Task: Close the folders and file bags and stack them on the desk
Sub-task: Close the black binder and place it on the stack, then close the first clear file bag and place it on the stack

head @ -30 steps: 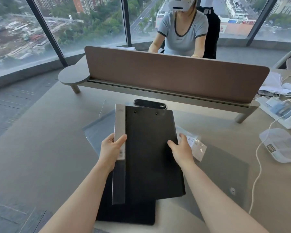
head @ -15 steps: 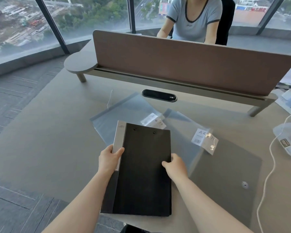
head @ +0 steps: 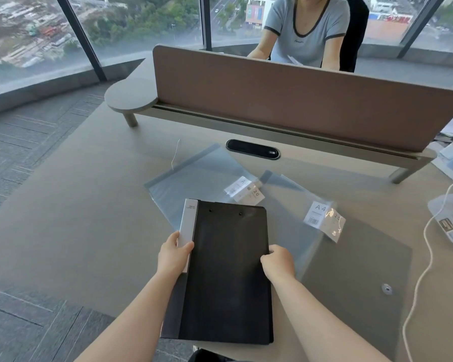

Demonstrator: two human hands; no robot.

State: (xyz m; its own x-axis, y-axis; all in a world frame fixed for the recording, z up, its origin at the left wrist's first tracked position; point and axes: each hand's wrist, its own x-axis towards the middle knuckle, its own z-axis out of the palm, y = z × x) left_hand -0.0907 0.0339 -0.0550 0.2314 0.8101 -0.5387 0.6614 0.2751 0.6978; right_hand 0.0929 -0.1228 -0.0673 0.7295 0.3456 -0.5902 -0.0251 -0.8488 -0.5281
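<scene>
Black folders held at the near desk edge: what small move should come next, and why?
Probably let go and reach for a clear file bag. The black folders look closed and squared up between the left hand and right hand, while two clear bags and a grey snap folder lie loose beyond.

Big taupe desk: closed black folder at the near edge, clear plastic file bags fanned behind it, grey snap-button file bag right, white cable alongside.
</scene>
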